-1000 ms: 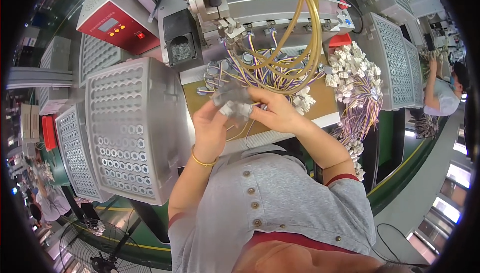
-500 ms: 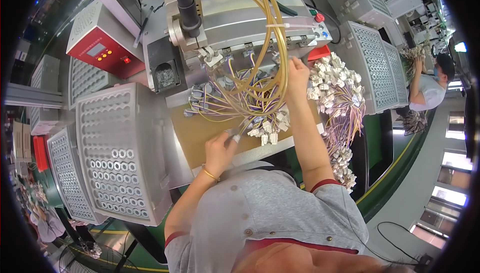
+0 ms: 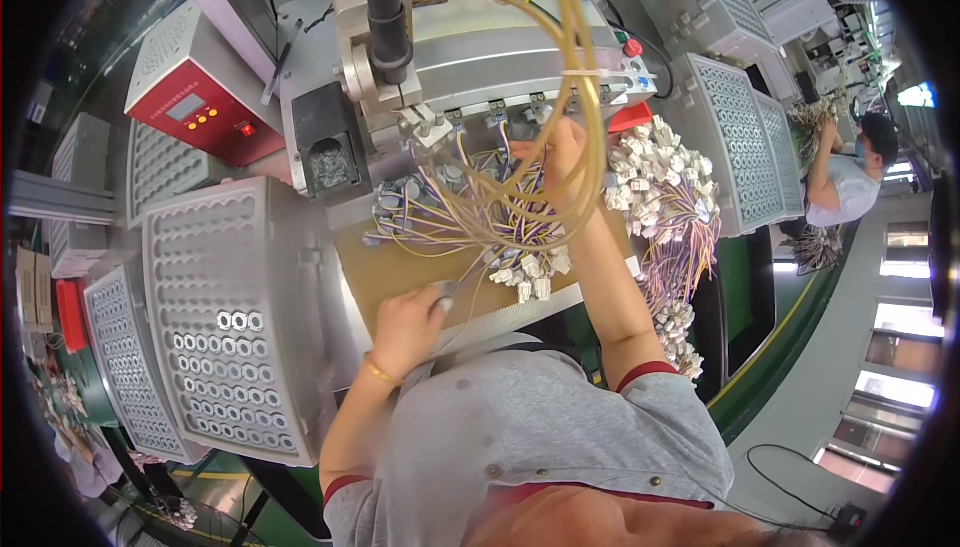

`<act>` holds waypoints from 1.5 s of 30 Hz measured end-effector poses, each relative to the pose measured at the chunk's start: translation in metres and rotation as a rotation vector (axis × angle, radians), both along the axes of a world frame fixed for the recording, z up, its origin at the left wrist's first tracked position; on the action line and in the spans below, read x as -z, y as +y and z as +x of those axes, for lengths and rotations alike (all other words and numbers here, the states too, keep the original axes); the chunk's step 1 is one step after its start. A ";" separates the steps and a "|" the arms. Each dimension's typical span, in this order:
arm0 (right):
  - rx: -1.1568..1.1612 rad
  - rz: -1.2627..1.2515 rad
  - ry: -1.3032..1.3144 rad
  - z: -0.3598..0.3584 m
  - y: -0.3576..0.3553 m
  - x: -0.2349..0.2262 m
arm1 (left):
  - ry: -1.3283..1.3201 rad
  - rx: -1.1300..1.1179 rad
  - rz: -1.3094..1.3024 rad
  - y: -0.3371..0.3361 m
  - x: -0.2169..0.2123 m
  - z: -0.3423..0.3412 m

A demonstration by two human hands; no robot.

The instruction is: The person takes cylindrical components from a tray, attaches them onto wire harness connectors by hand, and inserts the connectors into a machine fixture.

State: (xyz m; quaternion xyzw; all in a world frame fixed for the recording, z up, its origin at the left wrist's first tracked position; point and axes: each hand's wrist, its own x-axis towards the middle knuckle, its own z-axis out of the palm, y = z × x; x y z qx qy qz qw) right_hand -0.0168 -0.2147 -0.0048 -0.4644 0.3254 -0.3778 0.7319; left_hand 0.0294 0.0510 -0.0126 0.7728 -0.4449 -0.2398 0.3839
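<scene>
My left hand (image 3: 408,329) is closed in a pinch on a small pale wire connector (image 3: 444,294) above the brown work mat (image 3: 385,272). Thin wires trail from that connector toward the pile. My right hand (image 3: 565,155) reaches in under the machine's front edge, behind looped yellow tubes (image 3: 585,77). Its fingers stretch left beside hanging wires, apart as far as they show; the tubes and blur partly hide them. Between my hands lies a bundle of purple and yellow wire harnesses (image 3: 520,217), with round grey parts (image 3: 395,195) at the left end and white connectors (image 3: 525,275) at the near end.
The metal machine (image 3: 470,72) spans the back, with a red button (image 3: 632,48) on its right. A red-fronted control box (image 3: 190,107) and a grey tray of ring-shaped parts (image 3: 225,342) stand left. More white-plugged harnesses (image 3: 665,182) hang at right. Farther right, a co-worker (image 3: 850,167) sits.
My right hand has moved left along the machine's front, from its right end to the hanging wires. My left hand has drawn back toward me and left with the connector.
</scene>
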 end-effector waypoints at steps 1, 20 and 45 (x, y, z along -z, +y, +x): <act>-0.004 0.000 -0.002 -0.001 -0.004 0.002 | -0.014 -0.013 0.010 0.005 -0.009 0.005; -0.077 -0.865 0.494 -0.045 0.028 -0.044 | 0.074 -0.284 -0.250 0.032 -0.034 0.005; -0.829 -0.609 0.276 -0.039 0.104 -0.019 | 0.192 -0.774 -0.417 0.091 -0.073 0.061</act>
